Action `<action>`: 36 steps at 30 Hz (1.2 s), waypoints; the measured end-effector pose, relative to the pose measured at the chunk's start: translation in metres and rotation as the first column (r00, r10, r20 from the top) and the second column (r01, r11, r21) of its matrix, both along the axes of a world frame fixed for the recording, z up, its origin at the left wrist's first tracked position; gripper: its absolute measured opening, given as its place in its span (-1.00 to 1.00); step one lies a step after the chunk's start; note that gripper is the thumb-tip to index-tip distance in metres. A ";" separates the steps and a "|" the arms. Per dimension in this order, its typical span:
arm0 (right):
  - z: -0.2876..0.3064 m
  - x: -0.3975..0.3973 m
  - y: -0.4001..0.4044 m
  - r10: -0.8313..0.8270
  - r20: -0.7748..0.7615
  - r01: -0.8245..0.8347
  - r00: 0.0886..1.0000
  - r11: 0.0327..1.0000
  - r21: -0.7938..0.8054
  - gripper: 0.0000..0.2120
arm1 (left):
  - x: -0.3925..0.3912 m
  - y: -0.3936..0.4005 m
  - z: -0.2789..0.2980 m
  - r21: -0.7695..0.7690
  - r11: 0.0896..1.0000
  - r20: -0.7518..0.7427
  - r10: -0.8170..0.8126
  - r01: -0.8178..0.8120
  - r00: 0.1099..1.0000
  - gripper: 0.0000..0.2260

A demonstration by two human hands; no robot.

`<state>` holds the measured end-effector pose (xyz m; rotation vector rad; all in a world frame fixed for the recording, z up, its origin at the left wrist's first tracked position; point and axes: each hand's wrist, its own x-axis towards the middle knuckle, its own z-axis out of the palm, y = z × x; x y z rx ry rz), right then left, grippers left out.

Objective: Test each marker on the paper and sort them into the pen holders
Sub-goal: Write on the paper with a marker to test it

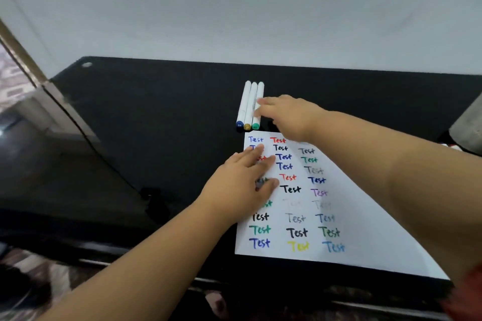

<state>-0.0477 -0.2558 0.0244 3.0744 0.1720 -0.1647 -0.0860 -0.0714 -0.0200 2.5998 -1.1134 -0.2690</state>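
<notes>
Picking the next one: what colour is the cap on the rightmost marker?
Green, on the rightmost marker, seen in the head view.

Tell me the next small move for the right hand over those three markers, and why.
Probably curl the right hand around the green-capped marker: its straight fingers already lie on that one, the nearest of the three lying side by side beyond the paper, and hold nothing yet. The left hand presses flat on the sheet, ready for a test stroke.
</notes>
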 end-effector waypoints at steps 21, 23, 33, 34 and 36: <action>-0.001 -0.086 0.002 -0.542 0.372 0.072 0.753 0.631 0.773 -0.89 | -0.007 0.000 0.010 0.023 0.997 -0.034 0.071 -0.070 0.997 -0.47; 0.002 -0.109 0.011 -0.669 0.288 -0.001 0.686 0.395 0.919 -0.83 | -0.012 0.002 0.015 0.015 0.995 -0.042 0.099 -0.099 0.994 -0.46; -0.001 -0.177 0.034 -0.831 -0.142 -0.106 0.537 -0.233 0.967 -0.91 | -0.059 -0.010 0.025 -0.328 0.897 -0.275 0.207 -0.295 0.939 -0.58; -0.003 -0.179 0.034 -0.835 -0.177 -0.105 0.521 -0.269 0.957 -0.89 | -0.063 -0.010 0.025 -0.332 0.893 -0.294 0.207 -0.302 0.933 -0.61; -0.006 -0.181 0.034 -0.838 -0.236 -0.084 0.493 -0.316 0.945 -0.87 | -0.067 -0.010 0.025 -0.337 0.890 -0.325 0.197 -0.308 0.925 -0.63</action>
